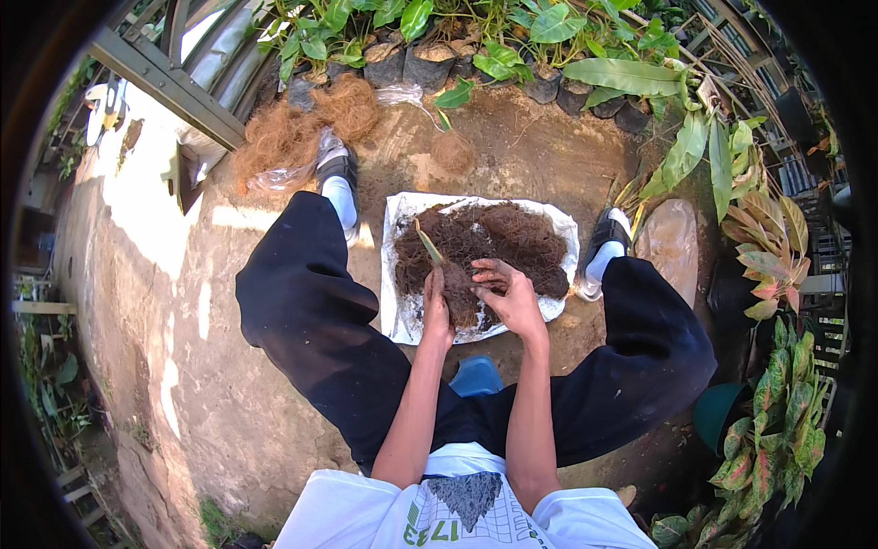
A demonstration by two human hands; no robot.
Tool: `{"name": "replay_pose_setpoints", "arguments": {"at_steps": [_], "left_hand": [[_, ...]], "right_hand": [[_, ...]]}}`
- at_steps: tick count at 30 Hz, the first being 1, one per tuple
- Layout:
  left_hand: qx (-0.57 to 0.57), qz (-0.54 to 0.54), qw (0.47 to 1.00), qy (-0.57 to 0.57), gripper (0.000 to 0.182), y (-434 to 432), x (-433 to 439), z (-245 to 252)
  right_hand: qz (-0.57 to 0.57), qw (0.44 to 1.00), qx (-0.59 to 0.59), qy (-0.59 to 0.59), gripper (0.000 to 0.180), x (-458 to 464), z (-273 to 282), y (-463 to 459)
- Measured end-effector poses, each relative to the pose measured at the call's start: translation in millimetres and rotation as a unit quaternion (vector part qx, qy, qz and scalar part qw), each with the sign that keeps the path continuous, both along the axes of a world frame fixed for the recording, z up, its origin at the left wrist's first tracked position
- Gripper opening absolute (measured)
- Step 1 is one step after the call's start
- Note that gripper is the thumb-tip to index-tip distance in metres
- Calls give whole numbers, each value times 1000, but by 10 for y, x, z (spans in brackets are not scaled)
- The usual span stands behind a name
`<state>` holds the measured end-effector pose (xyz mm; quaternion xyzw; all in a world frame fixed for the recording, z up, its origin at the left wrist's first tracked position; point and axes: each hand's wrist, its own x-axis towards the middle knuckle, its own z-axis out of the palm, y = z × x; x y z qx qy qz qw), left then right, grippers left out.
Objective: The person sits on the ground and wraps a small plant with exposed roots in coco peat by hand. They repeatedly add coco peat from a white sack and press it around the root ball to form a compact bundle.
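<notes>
My left hand (437,309) holds the left side of a brown root ball (459,295), from which one narrow green and yellowish leaf (429,241) sticks up. At the ball's right side, my right hand (504,291) has its fingers spread; whether the fingertips touch the ball cannot be told. Below both hands, dark fibrous soil and roots (525,237) lie heaped on a white plastic sack (391,302) on the ground, between my feet.
Loose coconut fibre (274,137) lies beyond my left foot. A fibre-wrapped ball with a leafy stem (453,152) rests past the sack. Potted plants in black bags (429,67) line the far edge. A filled clear plastic bag (667,240) lies by my right foot; a blue stool (476,376) shows between my legs.
</notes>
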<state>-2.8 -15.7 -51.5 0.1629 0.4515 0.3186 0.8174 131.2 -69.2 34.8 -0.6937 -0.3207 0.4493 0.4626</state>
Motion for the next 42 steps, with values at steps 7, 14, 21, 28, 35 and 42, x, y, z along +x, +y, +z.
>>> {"name": "replay_pose_setpoints", "arguments": {"at_steps": [7,14,21,28,35,42], "left_hand": [[45,-11,996,76,40,-10,16,-68],[93,-4,988,119,37,-25,14,-136],[72,2,991,111,39,-1,7,-162],[89,-42,993,57,43,-60,37,-34],[58,3,998,39,42,-8,40,76],[38,-4,999,12,48,-22,65,242]], "right_hand": [[26,1000,1,-2,41,-122,33,64],[25,995,19,-95,24,-203,-70,87],[38,995,-40,-78,25,-79,-69,52],[-26,993,15,-115,23,-170,-108,71],[-22,999,-17,-43,22,-36,-134,8],[-178,981,-33,67,44,-124,-401,58]]}}
